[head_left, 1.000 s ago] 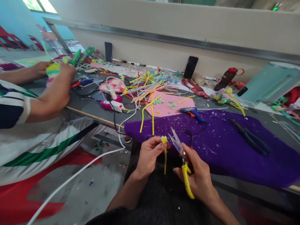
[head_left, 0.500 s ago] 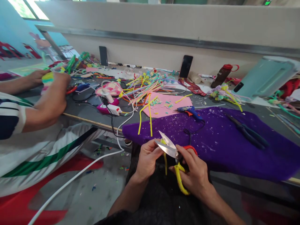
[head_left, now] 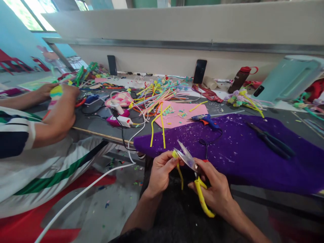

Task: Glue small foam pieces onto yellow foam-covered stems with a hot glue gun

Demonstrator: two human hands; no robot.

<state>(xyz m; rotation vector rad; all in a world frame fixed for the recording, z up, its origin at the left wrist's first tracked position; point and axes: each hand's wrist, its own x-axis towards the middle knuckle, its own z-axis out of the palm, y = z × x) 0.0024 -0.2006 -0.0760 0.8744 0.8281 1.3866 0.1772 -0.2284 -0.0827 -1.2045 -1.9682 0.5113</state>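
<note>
Two upright phones [head_left: 199, 71], one bottle [head_left: 238, 80], one glue gun [head_left: 207, 121], one purple cloth [head_left: 235, 145], and one yellow-handled pair of scissors [head_left: 194, 167]!

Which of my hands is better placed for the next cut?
Probably your right hand: it holds yellow-and-red-handled metal scissors, blades open close to the small yellow tuft your left hand pinches.
</note>
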